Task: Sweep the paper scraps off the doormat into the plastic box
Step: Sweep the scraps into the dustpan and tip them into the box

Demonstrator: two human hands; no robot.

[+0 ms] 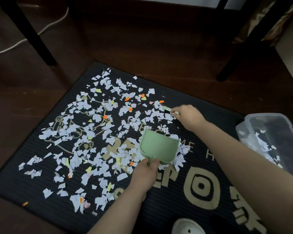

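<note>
The dustpan (157, 146) is grasped by the left grip (145, 172) and a brush (167, 108) by the right grip (188, 115), amid paper scraps (82, 104).

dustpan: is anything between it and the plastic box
Yes: the person's right forearm crosses the doormat between the dustpan and the plastic box; nothing else visible stands there.

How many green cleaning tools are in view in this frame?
2. A green plastic dustpan, gripped by the left hand nearer the camera; a slim pale green brush, mostly hidden in the right hand, further back. Others could lie under the paper scraps.
</note>
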